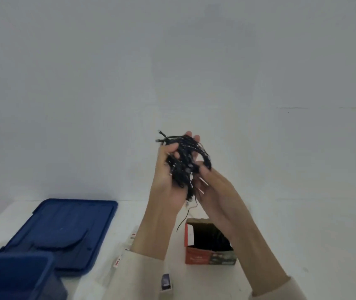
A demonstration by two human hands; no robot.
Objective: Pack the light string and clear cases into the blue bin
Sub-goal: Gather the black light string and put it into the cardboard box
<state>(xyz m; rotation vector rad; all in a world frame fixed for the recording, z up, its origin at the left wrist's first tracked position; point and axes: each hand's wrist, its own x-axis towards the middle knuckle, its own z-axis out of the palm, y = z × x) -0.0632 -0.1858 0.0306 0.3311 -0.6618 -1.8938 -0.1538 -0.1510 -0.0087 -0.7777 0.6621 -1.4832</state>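
A bundled black light string (183,161) is raised in front of the wall, well above the table. My left hand (168,176) cups it from the left, palm up, fingers behind the bundle. My right hand (214,189) grips its lower right side. A thin black wire end hangs down toward an open red carton (209,254). The blue bin (14,276) shows only a corner at the bottom left. Clear cases (118,260) with red labels lie on the table, partly hidden under my left sleeve.
The bin's blue lid (64,230) lies flat behind the bin at the left. The open red carton stands below my hands on the white table (302,234). A plain grey wall fills the back.
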